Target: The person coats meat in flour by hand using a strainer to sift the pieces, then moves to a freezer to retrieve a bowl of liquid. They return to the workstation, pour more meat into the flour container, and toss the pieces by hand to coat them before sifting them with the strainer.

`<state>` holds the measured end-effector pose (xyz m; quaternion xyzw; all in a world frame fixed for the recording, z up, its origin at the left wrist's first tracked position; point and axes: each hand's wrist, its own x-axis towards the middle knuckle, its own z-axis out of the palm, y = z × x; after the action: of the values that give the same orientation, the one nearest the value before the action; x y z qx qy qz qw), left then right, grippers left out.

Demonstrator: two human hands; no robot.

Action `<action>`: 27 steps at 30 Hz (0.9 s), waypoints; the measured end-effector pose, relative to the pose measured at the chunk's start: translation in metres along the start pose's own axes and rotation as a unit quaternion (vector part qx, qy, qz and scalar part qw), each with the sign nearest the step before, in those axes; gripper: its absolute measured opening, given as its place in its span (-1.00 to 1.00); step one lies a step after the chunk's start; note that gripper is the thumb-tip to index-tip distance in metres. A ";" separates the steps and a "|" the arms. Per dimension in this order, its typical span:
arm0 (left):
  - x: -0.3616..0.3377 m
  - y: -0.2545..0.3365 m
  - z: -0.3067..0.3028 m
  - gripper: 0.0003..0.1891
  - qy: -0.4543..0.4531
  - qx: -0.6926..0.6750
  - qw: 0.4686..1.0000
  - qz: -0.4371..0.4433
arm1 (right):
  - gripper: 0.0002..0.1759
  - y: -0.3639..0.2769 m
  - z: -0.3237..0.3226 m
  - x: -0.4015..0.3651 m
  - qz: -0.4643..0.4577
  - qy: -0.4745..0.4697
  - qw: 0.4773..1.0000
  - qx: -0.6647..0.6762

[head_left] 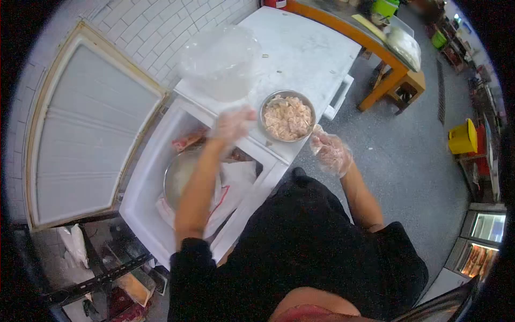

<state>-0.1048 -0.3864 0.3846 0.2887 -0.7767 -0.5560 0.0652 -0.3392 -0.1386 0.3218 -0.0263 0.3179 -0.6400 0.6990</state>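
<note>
A round metal bowl (262,114) full of pale pinkish chopped pieces, like raw meat (289,119), stands near the front edge of the white freezer top. My right hand (331,151), in a clear plastic glove, is curled at the bowl's right rim. Smeared by motion, my left hand (234,124) is above the freezer's front edge, left of the bowl and apart from it; its fingers point toward the bowl. Behind that hand, a clear plastic bag or tub (220,61) sits on the freezer top.
The freezer's left compartment (145,177) is open, its lid (91,123) raised against the tiled wall. Inside lie another metal bowl (173,180) and white bags (238,177). A wooden-legged table (375,94) stands behind right. A yellow bin (462,138) is farther right.
</note>
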 end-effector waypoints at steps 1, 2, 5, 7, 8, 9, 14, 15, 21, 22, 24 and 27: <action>0.019 -0.001 0.036 -0.56 0.014 -0.205 0.974 -0.098 | -0.69 0.001 -0.010 0.004 -0.001 0.004 1.000 -0.002; 0.036 -0.001 0.064 -0.56 0.025 -0.399 0.896 -0.194 | -0.69 0.001 -0.020 0.008 0.024 -0.043 0.999 0.021; 0.064 0.000 0.108 -0.49 0.063 -0.628 0.761 -0.150 | -0.68 0.003 -0.022 0.005 0.041 -0.039 0.998 0.019; 0.070 0.017 0.123 -0.49 0.083 -0.670 0.720 -0.160 | -0.69 0.003 -0.013 0.000 0.032 0.007 0.999 -0.007; 0.073 0.024 0.126 -0.50 0.103 -0.708 0.679 -0.167 | -0.70 -0.002 -0.003 -0.007 0.038 0.001 0.998 -0.050; 0.084 0.016 0.129 -0.50 0.103 -0.707 0.679 -0.167 | -0.71 -0.003 0.002 -0.011 0.045 -0.004 0.995 -0.091; 0.136 -0.037 0.152 -0.57 0.031 -0.734 0.659 -0.165 | -0.76 0.023 -0.031 0.012 -0.088 0.105 0.938 -0.318; 0.129 -0.017 0.151 -0.58 0.022 -0.729 0.662 -0.172 | -0.78 0.018 -0.032 0.012 -0.066 0.123 0.935 -0.325; 0.108 0.028 0.135 -0.55 0.119 -0.696 0.675 -0.213 | -0.79 0.011 -0.028 0.011 -0.016 0.030 0.993 -0.117; 0.121 0.009 0.133 -0.59 0.093 -0.705 0.683 -0.166 | -0.78 0.010 -0.001 0.015 -0.025 0.189 0.980 -0.046; 0.118 0.004 0.132 -0.63 0.079 -0.714 0.686 -0.115 | -0.78 0.004 -0.013 0.013 0.021 0.114 0.991 -0.062; 0.115 0.011 0.128 -0.63 0.081 -0.725 0.673 -0.123 | -0.77 0.008 -0.022 0.017 0.014 0.060 0.997 -0.054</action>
<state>-0.2573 -0.3384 0.3218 0.2879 -0.0791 -0.9217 0.2475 -0.3435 -0.1441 0.2938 -0.0214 0.3937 -0.6121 0.6855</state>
